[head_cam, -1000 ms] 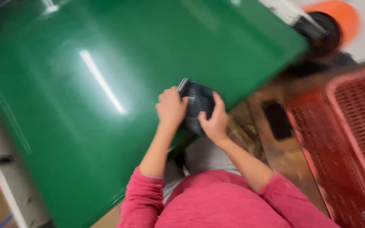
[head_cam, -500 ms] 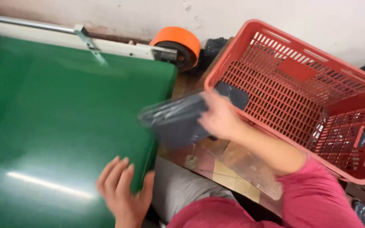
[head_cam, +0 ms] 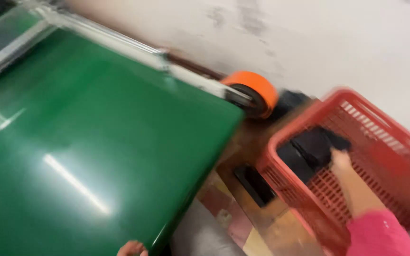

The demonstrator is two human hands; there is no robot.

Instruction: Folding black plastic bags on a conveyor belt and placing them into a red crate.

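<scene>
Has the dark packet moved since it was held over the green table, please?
Yes. The dark packet left the green table and now sits inside the red crate, under the right hand.

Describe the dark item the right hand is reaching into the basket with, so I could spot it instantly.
Start at the red plastic basket right of the green belt. Inside its near-left corner lies a flat dark packet, with the right hand at its edge. It is the only black thing inside the red lattice.
</scene>
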